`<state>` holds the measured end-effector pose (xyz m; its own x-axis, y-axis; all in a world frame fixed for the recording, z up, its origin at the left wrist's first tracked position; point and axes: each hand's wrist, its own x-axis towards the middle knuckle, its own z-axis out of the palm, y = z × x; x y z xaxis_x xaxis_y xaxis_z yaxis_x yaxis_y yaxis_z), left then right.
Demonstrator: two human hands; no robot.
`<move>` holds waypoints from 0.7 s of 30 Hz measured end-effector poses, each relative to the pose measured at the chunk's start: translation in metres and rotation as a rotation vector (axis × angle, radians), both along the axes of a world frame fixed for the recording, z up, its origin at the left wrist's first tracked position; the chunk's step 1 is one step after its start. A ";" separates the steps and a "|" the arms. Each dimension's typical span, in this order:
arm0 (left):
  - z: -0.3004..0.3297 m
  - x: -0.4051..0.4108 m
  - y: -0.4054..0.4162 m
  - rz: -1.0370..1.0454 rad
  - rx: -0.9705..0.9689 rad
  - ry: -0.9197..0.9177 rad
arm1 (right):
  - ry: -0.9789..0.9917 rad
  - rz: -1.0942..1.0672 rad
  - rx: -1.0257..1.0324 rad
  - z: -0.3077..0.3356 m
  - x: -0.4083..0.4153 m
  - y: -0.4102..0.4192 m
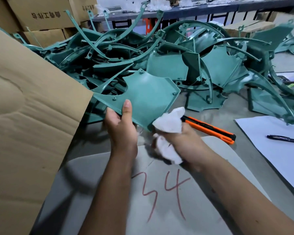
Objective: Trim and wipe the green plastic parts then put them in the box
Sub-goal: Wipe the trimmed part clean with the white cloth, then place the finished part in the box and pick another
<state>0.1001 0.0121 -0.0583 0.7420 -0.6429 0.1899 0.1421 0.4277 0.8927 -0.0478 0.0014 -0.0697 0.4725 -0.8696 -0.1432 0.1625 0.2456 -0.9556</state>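
Observation:
My left hand (120, 126) grips the near edge of a flat green plastic part (146, 94), thumb on top, holding it tilted above the table. My right hand (182, 141) holds a bunched white cloth (170, 122) and an orange and black utility knife (210, 129) together; the cloth touches the part's near right corner. A big heap of green plastic parts (176, 56) covers the table behind. The tan cardboard box (24, 116) stands at the left, its flap reaching up to the held part.
A grey sheet marked "34" in red (161, 192) lies under my arms. A white paper (278, 150) with a dark pen (285, 139) lies at the right. Stacked cardboard cartons (41, 16) stand at the back left, a long bench (210, 9) beyond.

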 end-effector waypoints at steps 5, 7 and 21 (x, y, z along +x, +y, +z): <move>-0.001 0.004 -0.001 0.123 0.043 -0.105 | 0.649 0.047 -0.846 0.005 -0.007 -0.003; -0.001 0.008 0.000 0.088 0.050 -0.148 | 0.928 0.116 -1.005 0.013 -0.014 -0.006; 0.009 -0.013 0.001 0.027 0.113 -0.009 | 0.265 0.602 -0.513 0.030 -0.054 -0.020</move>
